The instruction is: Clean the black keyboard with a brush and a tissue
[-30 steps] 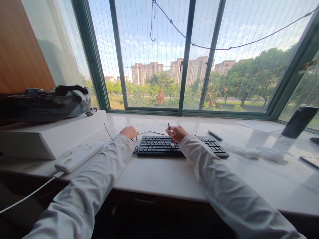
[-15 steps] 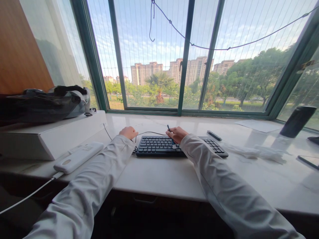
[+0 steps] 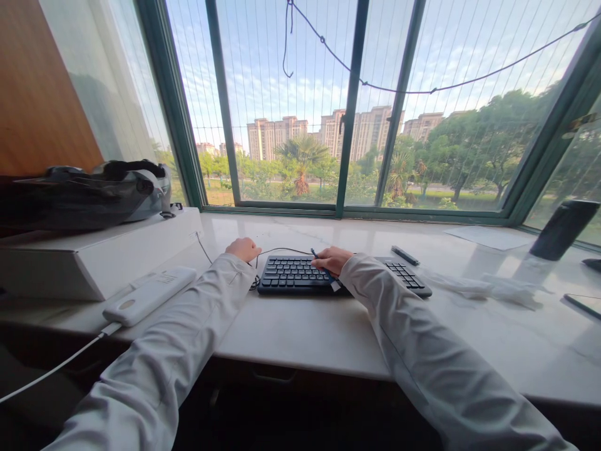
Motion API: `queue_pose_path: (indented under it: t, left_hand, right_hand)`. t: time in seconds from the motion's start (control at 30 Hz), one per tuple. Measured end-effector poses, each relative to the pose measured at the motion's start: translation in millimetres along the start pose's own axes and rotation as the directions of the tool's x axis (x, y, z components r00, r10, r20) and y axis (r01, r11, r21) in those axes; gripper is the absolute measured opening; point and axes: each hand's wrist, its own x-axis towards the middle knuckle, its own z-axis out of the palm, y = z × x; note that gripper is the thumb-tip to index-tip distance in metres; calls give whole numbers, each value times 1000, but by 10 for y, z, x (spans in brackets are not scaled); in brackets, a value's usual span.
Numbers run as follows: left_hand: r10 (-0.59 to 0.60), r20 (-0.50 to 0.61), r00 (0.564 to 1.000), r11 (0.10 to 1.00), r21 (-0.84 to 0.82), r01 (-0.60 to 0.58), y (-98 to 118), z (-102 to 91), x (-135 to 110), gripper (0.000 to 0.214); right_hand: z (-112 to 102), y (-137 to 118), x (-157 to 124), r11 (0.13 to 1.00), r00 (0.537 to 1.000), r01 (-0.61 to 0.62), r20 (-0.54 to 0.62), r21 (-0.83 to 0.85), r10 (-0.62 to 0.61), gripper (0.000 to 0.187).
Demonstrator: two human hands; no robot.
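Note:
A black keyboard [image 3: 295, 275] lies on the white window-side counter [image 3: 305, 326]. My right hand [image 3: 332, 259] rests over the middle of the keys, closed on a thin blue-and-white brush-like tool [image 3: 328, 275] that lies slanted across them. My left hand [image 3: 243, 248] sits in a loose fist on the counter just off the keyboard's left end, beside its black cable [image 3: 282, 250]. Whether that fist holds anything is hidden. Both arms wear white sleeves.
A white box [image 3: 94, 263] with a dark bag [image 3: 89, 194] on it stands at left, with a white remote [image 3: 148, 294] in front. A small black stick [image 3: 405, 255], crumpled plastic [image 3: 479, 287], paper, a dark cylinder [image 3: 563, 228] and a phone edge [image 3: 582, 305] lie right.
My right hand has lowered and tilted the tool from nearly upright to slanted across the keys, its white end now pointing toward me. The left hand stays put.

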Motion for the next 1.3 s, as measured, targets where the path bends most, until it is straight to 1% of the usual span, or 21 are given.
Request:
queue_pose_path:
  t: [0.03,0.1,0.2,0.27,0.37,0.43,0.53,0.63,0.73,0.8,0.83,0.87,0.93,1.0,1.07,1.17,1.3]
  left_hand:
    - [-1,-1,1000,1000,1,1,2,-2,-1,39]
    - [-2,-2,1000,1000,1,2,3,-2,-1,38]
    - [-1,-4,1000,1000,-3,1,-3,5,8,37]
    - [1,-6,1000,1000,-2,-1,-11,16,18,37]
    - [11,-11,1000,1000,2,-11,-24,32,34,38]
    - [16,-13,1000,1000,-1,-16,-30,38,40,38]
    - [10,-14,1000,1000,-13,-11,-33,39,41,38]
    - [9,-14,1000,1000,-18,-9,-32,39,38,37]
    - [11,-12,1000,1000,-11,-11,-30,39,36,38]
    - [12,-12,1000,1000,-10,-12,-27,36,34,38]
    - [13,-13,1000,1000,-10,-13,-26,35,32,38]
    - [15,-16,1000,1000,-10,-15,-25,33,30,38]
    - [18,-20,1000,1000,-9,-18,-24,30,26,37]
    - [19,-20,1000,1000,-8,-19,-25,31,25,37]
    - [19,-19,1000,1000,-8,-19,-30,35,27,38]
    - [21,-23,1000,1000,-15,-21,-37,42,34,37]
    - [16,-28,999,1000,-23,-16,-40,47,40,37]
  right_hand:
    - [-11,2,-1,1000,1000,-11,-9,26,11,34]
    - [-39,18,9,1000,994,-17,-111,12,19,33]
    - [-82,68,37,995,952,-34,-307,-95,3,37]
    - [-94,110,58,980,934,-51,-358,-190,-20,39]
    - [-70,163,85,956,942,-41,-329,-291,-59,40]
    - [-37,173,95,957,954,-30,-294,-288,-58,40]
    - [-3,132,82,972,971,-29,-238,-234,-29,39]
    - [-14,46,28,981,987,-30,-158,-189,0,38]
    - [-47,-23,-35,994,999,-50,-18,-93,48,37]
    - [-67,-33,-57,999,997,-50,57,-17,51,37]
    - [-76,-26,-59,999,997,-51,63,12,51,37]
    - [-86,-12,-55,998,998,-57,40,30,56,37]
    - [-110,27,-40,996,995,-78,-64,30,80,39]
    - [-139,69,-23,995,981,-99,-167,0,98,41]
    - [-162,110,-11,994,972,-103,-214,-42,92,43]
    - [-168,173,7,993,979,-99,-185,-62,86,46]
    - [-148,262,30,996,991,-47,-132,-73,37,47]
